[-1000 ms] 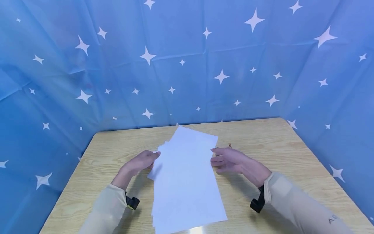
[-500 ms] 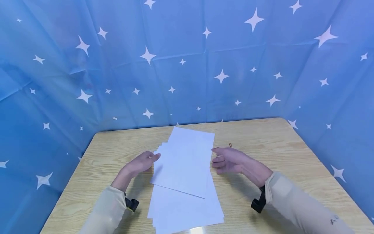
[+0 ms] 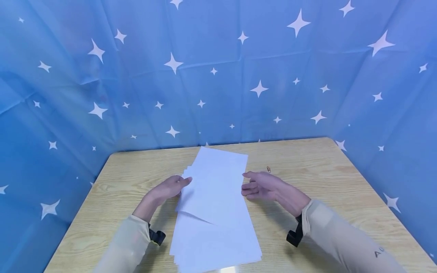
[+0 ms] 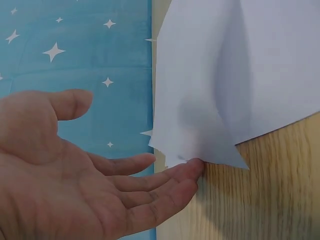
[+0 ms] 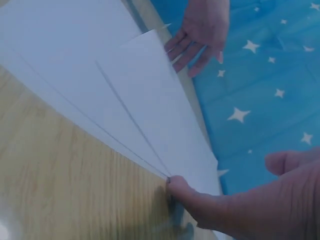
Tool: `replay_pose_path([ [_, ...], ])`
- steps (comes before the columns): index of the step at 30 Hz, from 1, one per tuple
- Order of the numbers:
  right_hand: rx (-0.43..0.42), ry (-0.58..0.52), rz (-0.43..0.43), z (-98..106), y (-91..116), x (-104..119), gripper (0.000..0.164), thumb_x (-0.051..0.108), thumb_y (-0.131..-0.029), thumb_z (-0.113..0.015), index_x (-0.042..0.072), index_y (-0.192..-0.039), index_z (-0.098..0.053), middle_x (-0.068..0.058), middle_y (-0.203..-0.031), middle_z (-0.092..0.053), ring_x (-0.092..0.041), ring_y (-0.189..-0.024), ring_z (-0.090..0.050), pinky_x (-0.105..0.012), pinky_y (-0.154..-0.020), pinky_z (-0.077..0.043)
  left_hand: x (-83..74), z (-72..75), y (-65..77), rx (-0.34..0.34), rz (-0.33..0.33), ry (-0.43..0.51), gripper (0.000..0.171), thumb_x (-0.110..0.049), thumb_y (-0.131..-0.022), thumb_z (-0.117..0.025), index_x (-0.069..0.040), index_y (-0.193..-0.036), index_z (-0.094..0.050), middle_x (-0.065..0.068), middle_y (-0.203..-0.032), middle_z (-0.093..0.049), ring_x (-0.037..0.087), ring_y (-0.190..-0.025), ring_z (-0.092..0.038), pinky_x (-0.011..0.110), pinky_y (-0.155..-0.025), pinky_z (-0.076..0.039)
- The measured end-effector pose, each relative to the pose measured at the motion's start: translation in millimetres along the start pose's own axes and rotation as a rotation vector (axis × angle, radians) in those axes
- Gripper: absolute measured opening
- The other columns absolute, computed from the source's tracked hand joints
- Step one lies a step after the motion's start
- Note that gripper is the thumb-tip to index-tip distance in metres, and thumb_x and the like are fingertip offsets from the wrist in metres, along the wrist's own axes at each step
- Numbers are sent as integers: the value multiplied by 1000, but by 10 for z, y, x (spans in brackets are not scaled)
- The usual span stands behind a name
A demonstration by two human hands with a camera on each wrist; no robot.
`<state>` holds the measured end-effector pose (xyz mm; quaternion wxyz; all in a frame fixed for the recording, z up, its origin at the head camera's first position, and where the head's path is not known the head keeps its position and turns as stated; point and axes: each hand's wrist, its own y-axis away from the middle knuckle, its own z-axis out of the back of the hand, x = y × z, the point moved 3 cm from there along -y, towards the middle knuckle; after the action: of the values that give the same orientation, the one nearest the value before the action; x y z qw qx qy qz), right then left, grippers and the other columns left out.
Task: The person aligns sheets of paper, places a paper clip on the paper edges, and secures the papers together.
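Note:
Several white sheets of paper (image 3: 218, 242) lie in a loose, uneven stack, their edges fanned out of line. The upper sheet (image 3: 215, 182) sits turned and farther back, its near edge bowed up a little. At the left edge is my left hand (image 3: 168, 187), fingers extended with their tips against the paper (image 4: 195, 100) and the thumb raised apart from it. On the opposite side, my right hand (image 3: 261, 185) touches the right edge with loosely bent fingers. Its thumb stands away from the sheets (image 5: 145, 90) in the right wrist view.
A small reddish paper clip (image 3: 268, 169) lies on the wooden table (image 3: 324, 170) beyond my right hand. A blue curtain with white stars (image 3: 218, 87) hangs behind the table and along both sides. Each wrist carries a small black camera (image 3: 294, 237).
The upper sheet has shifted left, and its near edge now shows across the stack and bows upward. My hands have come slightly closer together.

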<state>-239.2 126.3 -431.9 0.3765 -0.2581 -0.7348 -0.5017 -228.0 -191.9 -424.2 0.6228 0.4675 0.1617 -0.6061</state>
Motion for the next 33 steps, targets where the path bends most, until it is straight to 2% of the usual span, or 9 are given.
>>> replay_pose_path([
  [4, -31, -7, -11, -9, -40, -50, 74, 23, -101, -53, -14, -146, -8, -36, -132, -45, -45, -115, -53, -51, -100, -42, 20, -2, 16, 6, 19, -5, 52, -48, -100, -48, 3, -110, -50, 14, -99, -49, 27, -94, -45, 40, -78, -38],
  [9, -15, -24, -24, -54, -82, -70, 60, 24, -98, -57, -5, -140, -25, -24, -113, -54, -36, -100, -59, -46, -92, -47, 33, 0, 24, 9, 14, 5, 51, -47, -100, -49, 3, -111, -51, 15, -102, -49, 29, -98, -46, 43, -81, -39],
  [14, 38, -3, -46, -101, -119, -67, 27, 26, -98, -57, 3, -104, -45, -8, -87, -52, -24, -82, -56, -34, -75, -48, 18, -13, 26, 12, -10, 23, 48, -44, -99, -51, 2, -113, -53, 16, -99, -51, 31, -96, -49, 43, -81, -41],
  [17, 59, 17, -48, -102, -134, -71, 26, 27, -98, -57, 4, -88, -49, -5, -81, -52, -20, -76, -54, -31, -72, -47, 9, -18, 27, 13, -19, 13, 49, -44, -99, -52, 2, -117, -53, 16, -98, -52, 30, -95, -49, 43, -81, -41],
  [21, 41, 48, -54, -83, -150, -84, 29, 28, -97, -57, 7, -80, -48, -5, -77, -53, -17, -70, -51, -29, -68, -47, 6, -10, 34, 16, -24, 4, 51, -45, -99, -52, 2, -120, -52, 16, -99, -51, 30, -97, -48, 43, -82, -41],
  [24, 12, 58, -60, -65, -158, -99, 27, 28, -97, -59, 8, -83, -47, -5, -79, -53, -17, -72, -51, -30, -69, -46, 7, 1, 39, 22, -29, -2, 53, -45, -99, -51, 2, -123, -50, 17, -104, -51, 29, -100, -47, 43, -83, -40],
  [28, -18, 84, -51, -61, -154, -104, 22, 28, -96, -59, 7, -96, -51, -5, -87, -52, -17, -77, -51, -33, -73, -46, 8, 11, 48, 20, -29, -9, 55, -46, -99, -51, 2, -126, -50, 15, -120, -52, 29, -109, -48, 45, -90, -41],
  [32, 5, 98, -49, -99, -107, -50, 37, 27, -97, -58, 1, -122, -49, -14, -112, -55, -24, -100, -55, -42, -88, -47, 15, 2, 52, 31, -45, -6, 52, -43, -99, -52, 2, -125, -55, 15, -135, -48, 33, -125, -44, 50, -98, -39],
  [33, 23, 96, -52, -114, -99, -34, 43, 27, -98, -57, -1, -128, -46, -17, -118, -54, -27, -105, -55, -44, -92, -46, 17, -3, 48, 45, -54, -5, 46, -42, -100, -51, 2, -113, -60, 13, -123, -55, 31, -115, -50, 48, -96, -40],
])
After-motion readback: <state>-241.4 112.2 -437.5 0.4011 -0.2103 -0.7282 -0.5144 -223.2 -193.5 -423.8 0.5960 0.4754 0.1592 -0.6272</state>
